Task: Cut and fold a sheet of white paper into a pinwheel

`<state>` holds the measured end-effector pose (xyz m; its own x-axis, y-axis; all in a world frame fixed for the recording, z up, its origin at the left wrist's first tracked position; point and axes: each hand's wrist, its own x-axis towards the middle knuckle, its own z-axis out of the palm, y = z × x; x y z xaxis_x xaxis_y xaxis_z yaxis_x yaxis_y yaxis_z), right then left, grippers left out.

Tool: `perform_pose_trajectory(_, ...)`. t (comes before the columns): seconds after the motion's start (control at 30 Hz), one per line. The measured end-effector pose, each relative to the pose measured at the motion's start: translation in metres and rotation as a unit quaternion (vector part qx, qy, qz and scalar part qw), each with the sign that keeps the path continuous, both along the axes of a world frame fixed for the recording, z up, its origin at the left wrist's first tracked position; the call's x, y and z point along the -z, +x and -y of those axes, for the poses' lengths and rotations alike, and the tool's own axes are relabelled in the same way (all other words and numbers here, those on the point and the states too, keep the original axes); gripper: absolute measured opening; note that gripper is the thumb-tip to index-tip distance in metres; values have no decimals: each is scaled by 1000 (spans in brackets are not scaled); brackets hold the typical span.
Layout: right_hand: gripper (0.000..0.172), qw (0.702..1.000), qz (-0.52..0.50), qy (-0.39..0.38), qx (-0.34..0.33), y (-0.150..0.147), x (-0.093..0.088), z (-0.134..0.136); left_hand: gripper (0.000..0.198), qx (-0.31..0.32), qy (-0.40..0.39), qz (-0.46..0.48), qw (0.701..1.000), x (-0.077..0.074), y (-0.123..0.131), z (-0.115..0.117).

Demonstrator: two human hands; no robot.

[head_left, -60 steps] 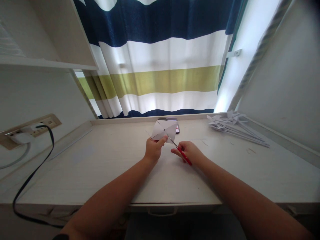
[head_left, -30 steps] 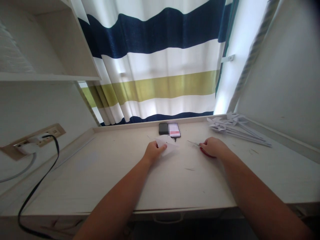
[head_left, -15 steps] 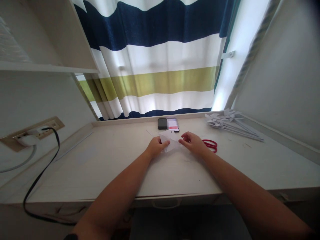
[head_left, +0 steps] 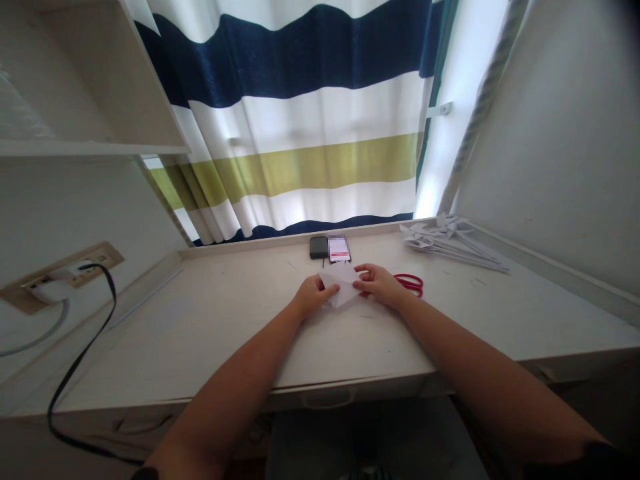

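Note:
A small folded piece of white paper [head_left: 343,285] is held just above the desk between both hands. My left hand [head_left: 314,295] pinches its left side, thumb on top. On the right side, my right hand [head_left: 377,284] grips the paper between thumb and fingers. Red-handled scissors [head_left: 410,284] lie on the desk right beside my right hand, their blades hidden behind it. Beyond the paper are a small dark case [head_left: 319,247] and a phone [head_left: 339,249] with a lit screen.
White folded-paper pieces on long thin sticks [head_left: 450,241] lie piled at the desk's back right. A thin white strip [head_left: 145,301] rests along the left edge. A black cable [head_left: 80,360] hangs from the wall socket [head_left: 60,277] over the desk's left side.
My right hand has moved left onto the paper and closed on its right side. The left hand keeps its hold. The whole view has shifted slightly.

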<state>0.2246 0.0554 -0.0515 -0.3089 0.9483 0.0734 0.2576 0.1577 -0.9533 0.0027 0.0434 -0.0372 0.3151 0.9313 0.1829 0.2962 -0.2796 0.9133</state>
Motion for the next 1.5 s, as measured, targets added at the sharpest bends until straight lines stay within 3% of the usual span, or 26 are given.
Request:
perform_pose_trajectory(0.27,34,998,59,-18,24,0,6,-4,17,-125,42,-36,991,10,-5,-14)
perform_pose_trajectory(0.4,34,994,100,6,38,-4,4,-2,16,-151,91,-81,981,9,-2,-9)
perform_pose_trajectory(0.67,34,971,201,98,89,-6,-1,5,6,-88,164,-184,965,1,5,3)
perform_pose_trajectory(1.17,33,915,325,213,108,-2,-4,8,27,-11,235,-281,930,1,8,4)
perform_pose_trajectory(1.33,20,889,360,273,71,-1,-13,15,36,18,245,-299,922,1,5,5)
perform_pose_trajectory(1.5,10,868,390,303,-37,-8,-27,9,32,56,251,-324,910,-7,2,7)
